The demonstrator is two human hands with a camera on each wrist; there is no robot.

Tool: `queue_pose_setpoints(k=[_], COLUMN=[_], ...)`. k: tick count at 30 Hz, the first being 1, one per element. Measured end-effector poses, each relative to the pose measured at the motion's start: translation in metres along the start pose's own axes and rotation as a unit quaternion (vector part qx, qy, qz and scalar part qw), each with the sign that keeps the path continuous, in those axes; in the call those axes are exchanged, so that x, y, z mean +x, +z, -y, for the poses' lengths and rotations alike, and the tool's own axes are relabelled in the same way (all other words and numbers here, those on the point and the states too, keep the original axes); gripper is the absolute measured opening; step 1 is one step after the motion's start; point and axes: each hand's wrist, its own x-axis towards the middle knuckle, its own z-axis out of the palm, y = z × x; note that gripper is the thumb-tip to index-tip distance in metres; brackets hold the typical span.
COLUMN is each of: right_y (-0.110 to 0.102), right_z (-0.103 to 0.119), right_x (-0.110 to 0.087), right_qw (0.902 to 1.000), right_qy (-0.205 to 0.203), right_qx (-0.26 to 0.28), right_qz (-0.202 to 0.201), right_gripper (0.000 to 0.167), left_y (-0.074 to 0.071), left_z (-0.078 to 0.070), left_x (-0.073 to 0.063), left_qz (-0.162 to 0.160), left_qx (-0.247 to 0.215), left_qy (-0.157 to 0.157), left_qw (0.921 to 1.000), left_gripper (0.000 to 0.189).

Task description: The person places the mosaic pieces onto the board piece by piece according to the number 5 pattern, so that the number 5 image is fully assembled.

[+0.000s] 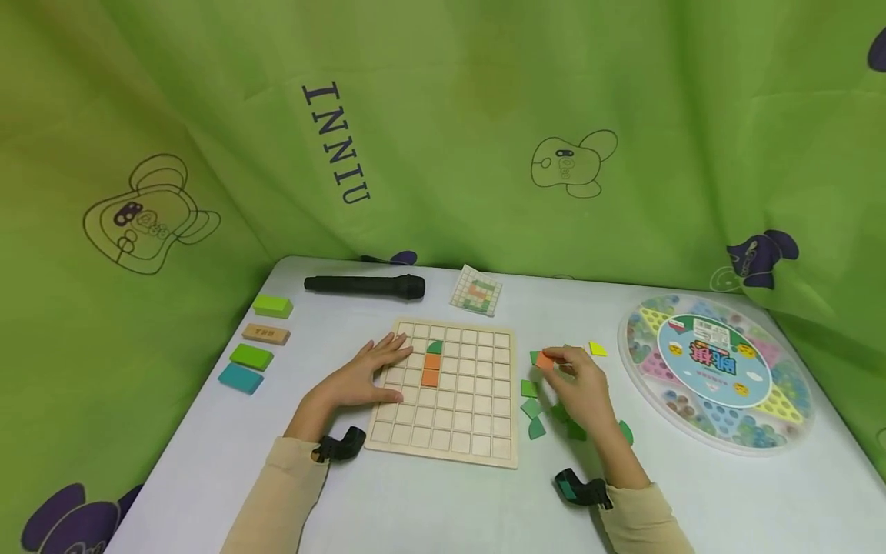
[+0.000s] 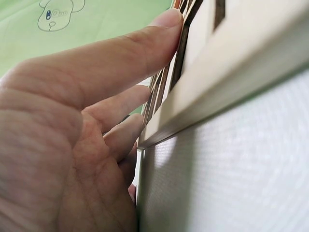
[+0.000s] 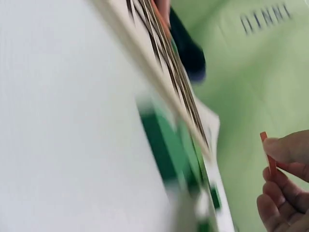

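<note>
A square wooden grid board (image 1: 471, 400) lies mid-table, with two orange square tiles (image 1: 431, 377) and a green quarter-round tile (image 1: 434, 347) set in one of its columns. My left hand (image 1: 360, 375) rests on the board's left edge, fingers spread. In the left wrist view its thumb (image 2: 145, 48) touches the rim. Right of the board, my right hand (image 1: 581, 388) pinches an orange tile (image 1: 544, 360) between thumb and fingertips. The right wrist view shows this orange tile (image 3: 268, 153) edge-on, held off the table. Several green tiles (image 1: 530, 408) lie beneath and beside that hand.
A small printed pattern card (image 1: 476, 291) lies behind the board, beside a black microphone (image 1: 364, 286). Several coloured blocks (image 1: 251, 356) line the left side. A round Chinese checkers box (image 1: 716, 373) sits at right. A yellow tile (image 1: 597, 348) lies near it.
</note>
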Motion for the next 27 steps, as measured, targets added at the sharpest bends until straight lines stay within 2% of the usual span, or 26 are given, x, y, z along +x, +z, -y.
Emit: queue_pose_setpoints(k=[6,12,17,21,27], right_y=[0.037,0.071,0.094,0.106,0.113], right_z=[0.035,0.064,0.068,0.066,0.068], right_x=[-0.004,-0.003,0.001,0.001,0.002], right_qw=[0.9980,0.9927,0.9906,0.9918,0.9920], right_qy=[-0.021,-0.019,-0.021,-0.027,-0.038], right_qx=[0.039,0.076,0.055,0.028,0.012], right_qz=[0.045,0.091,0.123,0.122,0.120], right_gripper=[0.026,0.026,0.023,0.021,0.022], left_y=[-0.001,-0.001,-0.001,-0.001,-0.001], left_z=[0.000,0.000,-0.002,-0.002,-0.001], left_x=[0.001,0.001,0.001,0.001,0.000], left_qz=[0.002,0.004,0.005,0.006,0.004], left_qx=[-0.002,-0.004,-0.010,-0.008,-0.005], left_qy=[-0.003,-0.008,-0.009,-0.008,-0.006], left_qw=[1.0000,1.0000,0.9999,0.9999,1.0000], left_gripper=[0.085,0.085,0.084,0.084,0.084])
